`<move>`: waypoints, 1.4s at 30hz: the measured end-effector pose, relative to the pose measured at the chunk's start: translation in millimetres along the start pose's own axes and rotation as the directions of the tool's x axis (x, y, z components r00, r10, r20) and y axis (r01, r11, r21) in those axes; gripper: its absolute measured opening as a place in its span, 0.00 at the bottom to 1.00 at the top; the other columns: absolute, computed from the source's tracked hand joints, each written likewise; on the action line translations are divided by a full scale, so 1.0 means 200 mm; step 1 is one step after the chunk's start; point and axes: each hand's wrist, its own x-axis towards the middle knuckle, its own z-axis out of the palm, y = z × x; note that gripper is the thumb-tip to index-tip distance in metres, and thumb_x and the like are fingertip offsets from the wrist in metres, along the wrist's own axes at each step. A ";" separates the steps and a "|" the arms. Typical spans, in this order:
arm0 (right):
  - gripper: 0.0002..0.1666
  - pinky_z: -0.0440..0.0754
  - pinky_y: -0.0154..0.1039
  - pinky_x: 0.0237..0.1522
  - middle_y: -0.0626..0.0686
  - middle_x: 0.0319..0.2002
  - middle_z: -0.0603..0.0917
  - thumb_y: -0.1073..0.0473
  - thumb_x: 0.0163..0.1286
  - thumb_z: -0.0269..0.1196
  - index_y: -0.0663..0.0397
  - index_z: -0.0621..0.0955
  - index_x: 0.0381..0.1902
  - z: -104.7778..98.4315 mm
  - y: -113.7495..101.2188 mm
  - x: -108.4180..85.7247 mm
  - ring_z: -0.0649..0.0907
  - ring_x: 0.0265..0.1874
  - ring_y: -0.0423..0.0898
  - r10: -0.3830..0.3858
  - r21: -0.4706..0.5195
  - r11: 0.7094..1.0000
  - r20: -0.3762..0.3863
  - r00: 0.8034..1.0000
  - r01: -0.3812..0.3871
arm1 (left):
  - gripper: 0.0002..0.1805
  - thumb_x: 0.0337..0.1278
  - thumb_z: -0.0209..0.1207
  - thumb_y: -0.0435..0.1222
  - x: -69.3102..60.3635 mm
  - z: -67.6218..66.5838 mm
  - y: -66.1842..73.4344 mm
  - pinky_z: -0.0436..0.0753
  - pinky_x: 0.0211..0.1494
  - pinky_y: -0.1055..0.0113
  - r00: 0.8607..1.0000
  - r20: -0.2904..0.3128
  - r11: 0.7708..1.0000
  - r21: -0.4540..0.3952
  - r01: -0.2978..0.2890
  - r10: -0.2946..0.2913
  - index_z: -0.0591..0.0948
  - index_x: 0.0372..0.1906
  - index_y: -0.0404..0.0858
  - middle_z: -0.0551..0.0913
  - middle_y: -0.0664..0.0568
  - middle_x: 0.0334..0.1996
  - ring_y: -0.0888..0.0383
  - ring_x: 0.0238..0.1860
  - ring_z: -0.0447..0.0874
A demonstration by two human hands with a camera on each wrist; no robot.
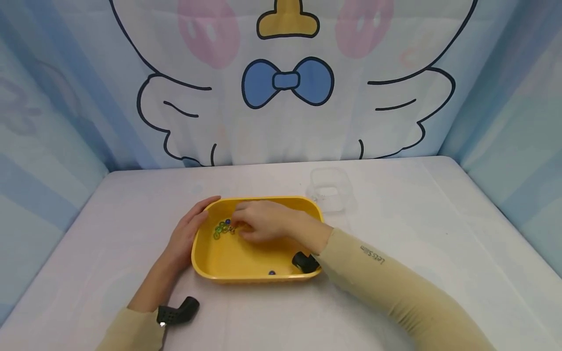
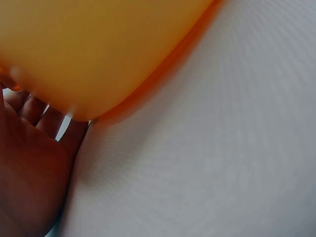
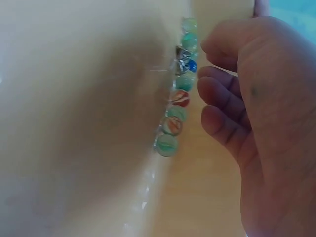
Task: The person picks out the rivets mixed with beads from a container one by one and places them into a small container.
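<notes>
The yellow tray (image 1: 259,279) holds a cluster of small glass marbles (image 1: 223,227), mostly green, at its left part; a dark blue marble (image 1: 272,273) lies near its front wall. My left hand (image 1: 184,239) grips the tray's left side, thumb over the rim, fingers along the outside; they show against the orange-yellow wall in the left wrist view. Inside the tray, my right hand (image 1: 263,222) has loosely bent fingers beside the cluster. In the right wrist view, green, red-streaked and blue marbles (image 3: 173,125) form a line beside the right fingers (image 3: 213,120), with no marble visible in them.
A clear plastic container (image 1: 331,190) stands on the white table (image 1: 395,195) just behind the tray's right end. Black wrist devices sit at my left wrist (image 1: 179,312) and right wrist (image 1: 305,262). A printed curtain (image 1: 285,131) hangs behind the table and at both sides.
</notes>
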 end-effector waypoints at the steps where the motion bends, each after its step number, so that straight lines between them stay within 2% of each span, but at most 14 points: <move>1: 0.14 0.75 0.26 0.50 0.48 0.47 0.80 0.60 0.73 0.61 0.53 0.83 0.54 0.00 0.00 0.00 0.77 0.42 0.40 -0.003 -0.001 1.000 0.006 1.000 0.003 | 0.26 0.82 0.38 0.46 0.00 0.00 0.00 0.63 0.64 0.82 1.000 0.002 1.000 -0.003 0.000 0.000 0.64 0.77 0.45 0.64 0.51 0.75 0.53 0.73 0.61; 11: 0.15 0.73 0.26 0.56 0.48 0.52 0.77 0.60 0.75 0.60 0.53 0.82 0.57 0.04 0.01 0.02 0.76 0.47 0.40 -0.053 -0.030 0.998 0.016 0.998 0.053 | 0.26 0.82 0.38 0.46 0.01 0.01 -0.01 0.65 0.65 0.81 1.000 0.009 1.000 -0.026 -0.005 0.005 0.64 0.77 0.45 0.63 0.51 0.75 0.54 0.73 0.60; 21: 0.18 0.71 0.27 0.60 0.49 0.56 0.76 0.58 0.76 0.60 0.53 0.80 0.61 0.05 0.02 0.03 0.76 0.50 0.40 -0.077 -0.057 0.995 0.058 0.995 0.081 | 0.26 0.82 0.38 0.46 0.00 0.01 -0.01 0.65 0.65 0.80 1.000 0.009 0.999 -0.034 0.009 -0.009 0.63 0.77 0.45 0.62 0.51 0.76 0.53 0.73 0.60; 27: 0.18 0.72 0.26 0.58 0.49 0.55 0.76 0.56 0.76 0.60 0.51 0.80 0.61 0.05 0.02 0.04 0.76 0.48 0.40 -0.087 -0.093 0.991 0.083 0.993 0.095 | 0.27 0.82 0.38 0.46 0.00 0.00 -0.01 0.64 0.65 0.80 1.000 0.008 1.000 -0.030 0.004 -0.004 0.63 0.77 0.44 0.62 0.51 0.76 0.53 0.74 0.59; 34: 0.14 0.74 0.26 0.54 0.47 0.50 0.77 0.57 0.76 0.60 0.50 0.83 0.56 0.05 0.01 0.04 0.76 0.45 0.40 -0.105 -0.132 0.984 0.097 0.990 0.117 | 0.27 0.82 0.38 0.47 0.00 0.00 -0.01 0.63 0.66 0.81 1.000 0.000 1.000 -0.013 0.004 -0.004 0.63 0.77 0.45 0.62 0.51 0.75 0.53 0.74 0.59; 42: 0.09 0.75 0.27 0.52 0.46 0.46 0.79 0.58 0.75 0.61 0.49 0.84 0.50 0.04 0.01 0.05 0.77 0.43 0.40 -0.073 -0.123 0.989 0.112 0.991 0.087 | 0.27 0.82 0.38 0.47 0.00 0.00 -0.01 0.63 0.65 0.81 1.000 -0.003 1.000 -0.009 0.004 -0.004 0.64 0.77 0.46 0.63 0.52 0.75 0.53 0.73 0.60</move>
